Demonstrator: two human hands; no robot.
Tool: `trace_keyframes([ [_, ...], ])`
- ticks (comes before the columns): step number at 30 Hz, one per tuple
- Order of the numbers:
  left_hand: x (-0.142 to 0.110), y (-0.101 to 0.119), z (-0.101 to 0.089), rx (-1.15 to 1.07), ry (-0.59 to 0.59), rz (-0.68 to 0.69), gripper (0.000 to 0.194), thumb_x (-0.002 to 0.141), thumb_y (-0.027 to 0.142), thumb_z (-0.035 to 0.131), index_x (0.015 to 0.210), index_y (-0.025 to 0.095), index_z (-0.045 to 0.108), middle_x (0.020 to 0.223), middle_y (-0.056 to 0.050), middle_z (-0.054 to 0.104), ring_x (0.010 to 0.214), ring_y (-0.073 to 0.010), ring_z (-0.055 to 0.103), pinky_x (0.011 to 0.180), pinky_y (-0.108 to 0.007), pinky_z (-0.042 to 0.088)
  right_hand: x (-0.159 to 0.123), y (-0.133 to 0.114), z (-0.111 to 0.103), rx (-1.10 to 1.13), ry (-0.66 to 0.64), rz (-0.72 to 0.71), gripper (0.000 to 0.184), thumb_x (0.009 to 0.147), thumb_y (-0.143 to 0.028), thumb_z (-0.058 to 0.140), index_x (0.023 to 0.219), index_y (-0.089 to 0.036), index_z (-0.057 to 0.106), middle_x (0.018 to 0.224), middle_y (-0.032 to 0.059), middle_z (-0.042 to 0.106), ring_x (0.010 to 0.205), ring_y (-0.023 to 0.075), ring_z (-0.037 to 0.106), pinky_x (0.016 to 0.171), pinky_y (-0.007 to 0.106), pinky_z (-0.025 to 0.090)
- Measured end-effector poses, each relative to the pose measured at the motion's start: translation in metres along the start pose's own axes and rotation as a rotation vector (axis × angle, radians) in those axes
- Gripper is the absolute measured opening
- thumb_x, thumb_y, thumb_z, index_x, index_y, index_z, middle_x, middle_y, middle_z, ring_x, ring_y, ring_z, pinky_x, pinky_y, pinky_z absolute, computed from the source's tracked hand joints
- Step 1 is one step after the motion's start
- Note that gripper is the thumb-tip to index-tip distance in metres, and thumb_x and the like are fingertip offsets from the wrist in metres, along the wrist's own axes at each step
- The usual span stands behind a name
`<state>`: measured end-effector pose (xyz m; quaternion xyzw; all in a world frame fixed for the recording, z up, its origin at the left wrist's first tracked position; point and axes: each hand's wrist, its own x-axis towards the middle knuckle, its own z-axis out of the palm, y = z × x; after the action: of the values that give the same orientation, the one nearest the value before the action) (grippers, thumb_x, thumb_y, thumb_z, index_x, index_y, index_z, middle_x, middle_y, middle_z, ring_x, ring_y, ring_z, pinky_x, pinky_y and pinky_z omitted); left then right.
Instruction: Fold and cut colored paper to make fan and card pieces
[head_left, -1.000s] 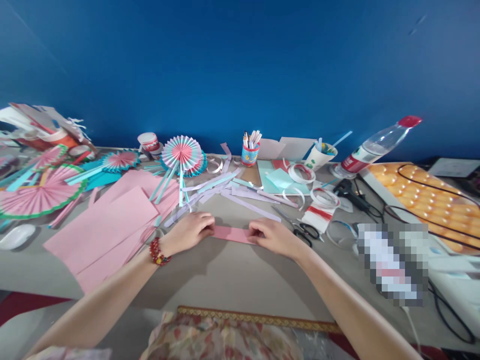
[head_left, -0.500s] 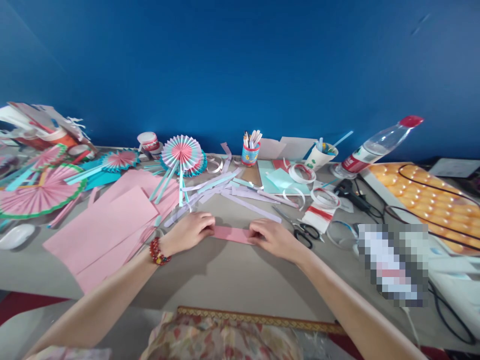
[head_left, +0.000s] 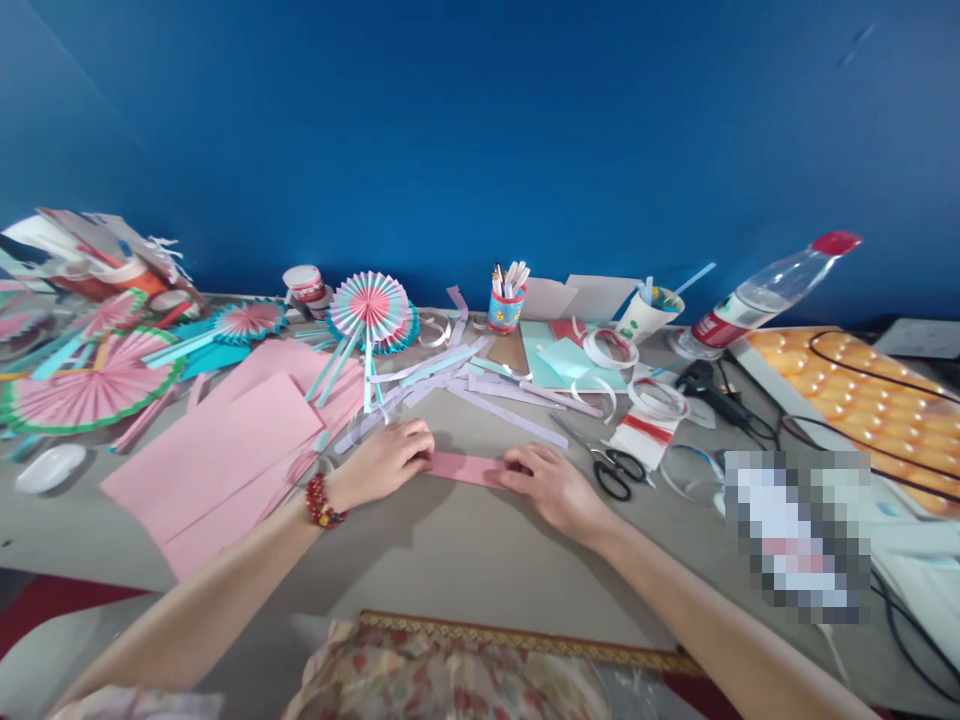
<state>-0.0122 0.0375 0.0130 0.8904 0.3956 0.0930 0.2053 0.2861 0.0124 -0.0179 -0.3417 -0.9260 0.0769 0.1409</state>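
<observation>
A narrow folded-looking strip of pink paper (head_left: 468, 469) lies across the table in front of me. My left hand (head_left: 391, 460) is closed on its left end, fingers curled, a red bead bracelet on the wrist. At the other end, my right hand (head_left: 546, 487) grips the strip between thumb and bent fingers. Larger pink sheets (head_left: 217, 450) are spread left of my left hand. Black-handled scissors (head_left: 619, 470) rest to the right of my right hand. Just beyond the strip are loose lilac paper strips (head_left: 510, 412).
Behind stand a pleated paper fan (head_left: 370, 305), a pen cup (head_left: 505, 308) and a paper cup (head_left: 646, 315). Rolls of white tape (head_left: 610, 349), a glue gun (head_left: 712, 395) and a red-capped bottle (head_left: 750, 305) sit at the right. A white mouse (head_left: 51, 468) lies far left.
The view has shifted slightly, so the scene sits a little further right. My right fingers have loosened and rise slightly at the strip's end; the left hand barely moves.
</observation>
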Motion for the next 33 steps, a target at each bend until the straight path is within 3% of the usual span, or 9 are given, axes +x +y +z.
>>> trace_keyframes([
  [5, -0.001, -0.003, -0.002, -0.055, 0.02, -0.008, 0.009, 0.094, 0.02, 0.051, 0.089, 0.019, 0.059, 0.095, -0.002, 0.058, 0.083, -0.0159, 0.059, 0.076, -0.028, 0.043, 0.0, -0.001, -0.003, -0.087, -0.065, -0.074, 0.047, 0.097, -0.016, 0.042, 0.137, -0.04, 0.05, 0.111, 0.0061, 0.06, 0.093, 0.0206, 0.051, 0.083, 0.035, 0.037],
  [8, -0.002, 0.01, -0.002, 0.01, 0.054, -0.022, 0.012, 0.095, 0.019, 0.047, 0.094, 0.02, 0.06, 0.097, -0.003, 0.061, 0.089, -0.0177, 0.059, 0.081, -0.03, 0.045, 0.001, -0.002, -0.005, -0.101, -0.105, -0.079, 0.047, 0.097, -0.018, 0.045, 0.139, -0.039, 0.048, 0.109, 0.0065, 0.06, 0.091, 0.0203, 0.05, 0.082, 0.035, 0.037],
  [10, -0.005, 0.025, 0.003, 0.146, 0.093, -0.01, 0.02, 0.097, 0.022, 0.045, 0.109, 0.02, 0.06, 0.11, -0.006, 0.063, 0.106, -0.0226, 0.057, 0.094, -0.038, 0.041, 0.002, -0.002, -0.007, -0.112, -0.119, -0.09, 0.046, 0.096, -0.019, 0.047, 0.138, -0.039, 0.049, 0.108, 0.0063, 0.06, 0.09, 0.0199, 0.05, 0.081, 0.034, 0.037],
  [14, -0.015, 0.047, 0.025, 0.232, -0.012, 0.237, 0.07, 0.094, 0.057, 0.045, 0.148, 0.015, 0.031, 0.149, -0.016, 0.04, 0.14, -0.0294, 0.032, 0.116, -0.046, 0.021, 0.003, -0.003, -0.008, -0.107, -0.109, -0.085, 0.041, 0.095, -0.02, 0.05, 0.133, -0.036, 0.055, 0.112, 0.0067, 0.061, 0.096, 0.0205, 0.051, 0.083, 0.033, 0.038],
  [16, -0.02, 0.047, 0.035, 0.221, -0.04, 0.238, 0.092, 0.087, 0.068, 0.045, 0.153, 0.011, 0.017, 0.155, -0.019, 0.03, 0.144, -0.0315, 0.025, 0.117, -0.046, 0.019, 0.002, -0.005, -0.008, -0.092, -0.096, -0.067, 0.04, 0.094, -0.019, 0.051, 0.13, -0.036, 0.057, 0.111, 0.0063, 0.062, 0.096, 0.0207, 0.052, 0.083, 0.034, 0.039],
  [18, -0.023, 0.044, 0.04, 0.196, -0.051, 0.231, 0.099, 0.085, 0.073, 0.044, 0.154, 0.01, 0.01, 0.157, -0.02, 0.022, 0.146, -0.0328, 0.02, 0.118, -0.048, 0.018, 0.0, -0.007, -0.006, -0.074, -0.059, -0.033, 0.041, 0.094, -0.017, 0.049, 0.128, -0.037, 0.058, 0.108, 0.0055, 0.063, 0.094, 0.0203, 0.054, 0.083, 0.034, 0.041],
  [25, -0.024, 0.04, 0.038, 0.099, -0.084, 0.242, 0.103, 0.082, 0.075, 0.046, 0.155, 0.014, 0.008, 0.159, -0.019, 0.015, 0.147, -0.0347, 0.016, 0.118, -0.053, 0.016, -0.011, -0.007, -0.002, 0.053, 0.102, 0.291, 0.034, 0.094, -0.03, 0.053, 0.127, -0.022, 0.054, 0.117, 0.0104, 0.062, 0.108, 0.0266, 0.054, 0.094, 0.044, 0.043],
  [29, -0.025, 0.039, 0.03, -0.001, -0.096, 0.227, 0.097, 0.085, 0.068, 0.05, 0.155, 0.017, 0.006, 0.16, -0.016, 0.015, 0.147, -0.0326, 0.016, 0.119, -0.052, 0.014, -0.011, -0.005, -0.005, 0.074, 0.077, 0.323, 0.036, 0.093, -0.032, 0.056, 0.128, -0.024, 0.054, 0.119, 0.0091, 0.061, 0.109, 0.0262, 0.054, 0.095, 0.044, 0.043],
  [33, -0.027, 0.033, 0.014, -0.2, -0.104, 0.126, 0.074, 0.099, 0.048, 0.037, 0.155, 0.021, -0.003, 0.161, -0.012, 0.012, 0.147, -0.0236, 0.018, 0.119, -0.046, 0.021, -0.01, -0.004, -0.006, 0.11, 0.072, 0.297, 0.025, 0.094, -0.031, 0.055, 0.117, -0.025, 0.06, 0.111, 0.0076, 0.061, 0.102, 0.0242, 0.055, 0.091, 0.041, 0.044],
])
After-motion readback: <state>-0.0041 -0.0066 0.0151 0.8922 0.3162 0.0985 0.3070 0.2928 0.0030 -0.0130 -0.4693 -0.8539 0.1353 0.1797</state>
